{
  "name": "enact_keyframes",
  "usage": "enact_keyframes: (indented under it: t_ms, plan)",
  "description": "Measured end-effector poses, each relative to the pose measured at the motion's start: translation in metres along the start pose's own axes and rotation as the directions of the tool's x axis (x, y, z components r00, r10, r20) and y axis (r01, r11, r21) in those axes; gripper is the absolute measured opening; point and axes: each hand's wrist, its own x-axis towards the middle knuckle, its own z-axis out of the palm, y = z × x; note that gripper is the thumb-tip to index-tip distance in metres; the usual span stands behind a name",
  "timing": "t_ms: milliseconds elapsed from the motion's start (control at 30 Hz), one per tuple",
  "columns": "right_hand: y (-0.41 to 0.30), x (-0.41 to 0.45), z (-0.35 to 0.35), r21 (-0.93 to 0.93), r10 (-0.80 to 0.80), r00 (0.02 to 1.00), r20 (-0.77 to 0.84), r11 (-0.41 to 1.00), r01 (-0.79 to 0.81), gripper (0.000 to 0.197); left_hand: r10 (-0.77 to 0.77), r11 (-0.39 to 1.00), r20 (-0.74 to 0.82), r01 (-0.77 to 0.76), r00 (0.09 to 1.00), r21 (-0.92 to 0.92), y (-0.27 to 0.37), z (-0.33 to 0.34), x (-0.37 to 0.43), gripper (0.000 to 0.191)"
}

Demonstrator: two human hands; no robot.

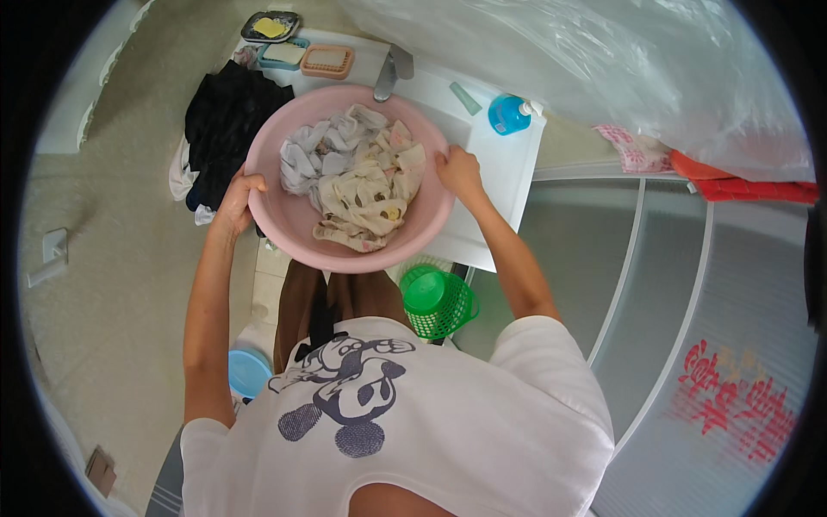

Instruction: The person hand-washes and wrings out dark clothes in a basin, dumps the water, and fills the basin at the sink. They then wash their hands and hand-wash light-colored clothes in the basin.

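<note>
Both my hands grip the rim of a pink plastic basin [297, 223] over the front of a white sink [510, 187]. My left hand [240, 197] holds its left side, thumb over the rim. On the right side, my right hand [460, 171] grips the opposite rim. Inside lies a damp-looking heap: a pale grey-white cloth [310, 152] at the left and a cream printed garment [365, 200] at the right. The basin hides much of the sink bowl. Just behind its far rim stands a metal faucet [387, 71].
Dark clothes [226, 123] are piled left of the basin. Soap dishes [327, 61] line the sink's back left. A blue pump bottle [509, 115] and a pale green tube [465, 98] stand or lie at right. Below are green baskets [439, 310] and a light-blue basin [249, 373].
</note>
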Motion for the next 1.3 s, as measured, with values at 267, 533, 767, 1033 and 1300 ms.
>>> enact_keyframes:
  t_ms: [267, 533, 767, 1033, 1300]
  plan:
    - [-0.01, -0.038, -0.007, 0.011, 0.188, 0.982, 0.012, 0.982, -0.188, 0.04, -0.072, 0.995, 0.064, 0.067, 0.995, 0.08, 0.018, -0.005, 0.032, 0.067]
    - [-0.034, -0.071, -0.015, 0.08, 0.186, 0.961, -0.204, 0.982, -0.173, 0.032, 0.011, 0.987, 0.267, 0.033, 0.964, -0.158, -0.009, -0.021, 0.057, 0.072]
    - [-0.034, -0.07, -0.023, 0.055, 0.15, 0.943, -0.298, 0.989, -0.14, 0.032, 0.055, 0.982, 0.23, -0.01, 0.972, -0.191, -0.033, -0.017, 0.073, 0.068]
    - [0.084, -0.03, 0.048, 0.184, 0.092, 0.985, -0.148, 0.981, -0.064, 0.034, 0.02, 0.984, 0.058, -0.01, 0.998, -0.179, -0.112, 0.004, 0.102, 0.066]
    - [0.173, -0.024, 0.18, 0.216, 0.111, 0.969, 0.221, 0.963, -0.16, 0.029, -0.061, 0.995, -0.258, 0.08, 0.964, 0.063, -0.274, -0.011, 0.116, 0.056]
